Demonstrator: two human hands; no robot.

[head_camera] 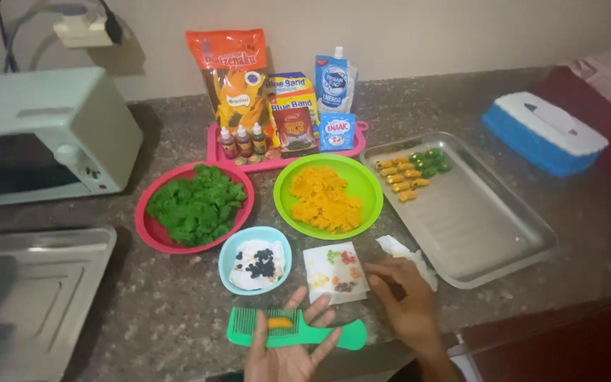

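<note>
My left hand lies palm up at the counter's front edge and holds a green comb flat across its fingers. A small orange dough piece rests on the comb's teeth. My right hand hovers just right of the comb, fingers curled, beside a white square sheet dotted with small coloured bits and a crumpled white tissue. A pink bowl of green dough pieces, a green bowl of orange dough pieces and a small blue bowl stand just beyond.
A steel tray at the right carries several small orange and green shaped pieces. A pink tray with packets and dropper bottles stands at the back. A white oven and another metal tray are at left, a blue tissue box at right.
</note>
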